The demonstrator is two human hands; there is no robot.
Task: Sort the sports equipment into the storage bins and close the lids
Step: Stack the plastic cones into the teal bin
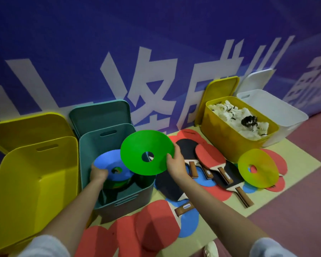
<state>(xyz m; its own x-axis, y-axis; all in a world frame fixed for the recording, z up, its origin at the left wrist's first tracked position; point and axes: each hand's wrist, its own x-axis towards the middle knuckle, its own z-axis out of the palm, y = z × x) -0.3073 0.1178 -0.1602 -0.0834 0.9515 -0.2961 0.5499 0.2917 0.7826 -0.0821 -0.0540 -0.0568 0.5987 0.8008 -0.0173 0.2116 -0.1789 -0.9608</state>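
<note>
Green disc, pinched at its rim by the right hand, hangs over the teal bin; inside the bin the left hand grips the blue disc. Likely next: lower both onto the stack.

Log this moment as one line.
left hand: holds blue disc in teal bin | right hand: holds green disc | lids: open

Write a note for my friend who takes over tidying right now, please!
Left hand holds a blue flat plastic disc cone inside the teal plastic bin. Right hand grips a green flat disc cone above it.
Done: white feather shuttlecocks fill the small yellow bin.
Left: the yellow-green disc cone, the wooden table tennis paddles on the mat, and all lids.
</note>
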